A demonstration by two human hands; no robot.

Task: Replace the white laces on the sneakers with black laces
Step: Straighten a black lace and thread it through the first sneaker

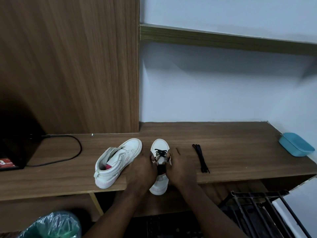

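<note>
Curled tight at the eyelet rows: fingers (153, 158) of the left hand (142, 169) on the left side and fingers (169, 154) of the right hand (181, 169) on the right side, pinching the black flat lace (160, 152) from both sides. Threaded only through the front eyelets, in a few crossings just behind the toe cap.

Between both hands, a white high-top sneaker (159, 145), sole down on the brown wood-grain bench (240, 138). Long axis straight away from the person, toe toward the pale wall, heel out past the bench's near edge.

Just to its left, close against the left hand, a second white high-top sneaker (118, 162) with no lace and pink lining inside. Long axis slanted, toe pointing away and to the right, heel near the front edge.

To the right of the right hand and apart from it, a bundled spare black lace (200, 158), stretched out roughly parallel to the held sneaker. Farther right, by the bench's end, a light blue plastic tub (295, 145). At the far left, a black box (13, 152) with a black cable (80, 148) looping over the bench.

Below the bench, a green plastic bag (51, 224) on the left and a black wire rack (257, 212) on the right.
</note>
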